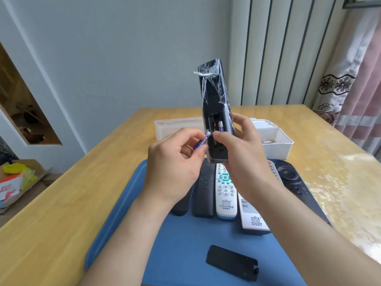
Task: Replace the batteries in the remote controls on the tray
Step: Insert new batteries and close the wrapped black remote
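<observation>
Above the tray point(115, 234), right hand point(245, 159) grips the remote point(216, 104); left grip point(175, 168) pinches a half-hidden battery point(203, 141).

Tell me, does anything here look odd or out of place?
The black remote held by the right hand has crumpled plastic film around its top. Its battery cover lies off, alone, on the blue tray.

Left hand point(175, 168): bare, no ring, no glove, no watch at the wrist.
Right hand point(241, 155): bare, no ring, no glove, short trimmed nails.
Left forearm point(132, 234): uncovered, entering from 7 o'clock.
Right forearm point(305, 228): uncovered, entering from 5 o'clock.
Sleeves: none visible on either arm.
</observation>
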The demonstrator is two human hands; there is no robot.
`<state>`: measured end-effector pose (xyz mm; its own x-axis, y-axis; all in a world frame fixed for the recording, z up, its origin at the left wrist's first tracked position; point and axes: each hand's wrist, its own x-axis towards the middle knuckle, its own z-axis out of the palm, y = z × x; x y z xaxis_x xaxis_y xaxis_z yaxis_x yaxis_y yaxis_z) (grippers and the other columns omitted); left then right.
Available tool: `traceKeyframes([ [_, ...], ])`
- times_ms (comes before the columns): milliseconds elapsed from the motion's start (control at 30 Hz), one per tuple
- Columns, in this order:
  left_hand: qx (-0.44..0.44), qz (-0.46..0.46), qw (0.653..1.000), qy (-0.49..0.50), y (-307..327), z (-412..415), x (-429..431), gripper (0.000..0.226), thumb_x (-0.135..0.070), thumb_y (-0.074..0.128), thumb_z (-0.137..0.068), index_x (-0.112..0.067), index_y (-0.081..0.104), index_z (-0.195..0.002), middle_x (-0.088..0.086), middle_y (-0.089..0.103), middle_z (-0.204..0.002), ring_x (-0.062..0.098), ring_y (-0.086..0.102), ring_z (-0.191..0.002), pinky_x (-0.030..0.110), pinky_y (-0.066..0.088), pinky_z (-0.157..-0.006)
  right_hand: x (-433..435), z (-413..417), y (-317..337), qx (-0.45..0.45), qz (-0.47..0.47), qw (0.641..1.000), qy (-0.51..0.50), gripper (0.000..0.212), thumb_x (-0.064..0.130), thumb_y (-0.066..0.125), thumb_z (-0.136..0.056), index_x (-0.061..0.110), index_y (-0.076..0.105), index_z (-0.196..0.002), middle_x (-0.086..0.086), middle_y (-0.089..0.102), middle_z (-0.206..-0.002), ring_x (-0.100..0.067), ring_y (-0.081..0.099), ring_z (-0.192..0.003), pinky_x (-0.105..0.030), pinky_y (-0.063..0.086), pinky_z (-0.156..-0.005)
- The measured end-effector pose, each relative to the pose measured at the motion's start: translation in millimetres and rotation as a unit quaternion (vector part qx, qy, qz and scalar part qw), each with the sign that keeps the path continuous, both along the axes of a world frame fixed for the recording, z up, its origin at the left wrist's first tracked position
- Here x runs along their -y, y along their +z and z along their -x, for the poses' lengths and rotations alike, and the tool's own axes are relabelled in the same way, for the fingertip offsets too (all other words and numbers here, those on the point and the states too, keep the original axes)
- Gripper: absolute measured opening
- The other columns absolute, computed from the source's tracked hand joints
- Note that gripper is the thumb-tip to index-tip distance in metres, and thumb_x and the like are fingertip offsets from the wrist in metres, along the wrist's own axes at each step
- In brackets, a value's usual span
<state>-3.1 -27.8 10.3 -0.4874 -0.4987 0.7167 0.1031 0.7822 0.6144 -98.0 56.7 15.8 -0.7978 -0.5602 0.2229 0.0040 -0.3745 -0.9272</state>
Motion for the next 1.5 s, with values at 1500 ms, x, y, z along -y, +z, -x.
traceKeyframes([
  [1500,0.004,-0.375,0.917,-0.135,3,0,9,0.039,-0.004,0.072,-0.061,-0.027,0.065,-0.092,0.001,0.062,-0.09,0.027,0.064,-0.09,0.043,0.057,-0.079,4,-19,0,0.042,-0.029,0.989,0.139,0.033,-0.004,0.051,-0.093,0.011,0.054,-0.122,-0.022,0.068,-0.105,-0.029,0.065,-0.086,-0.042,0.05,-0.07],
])
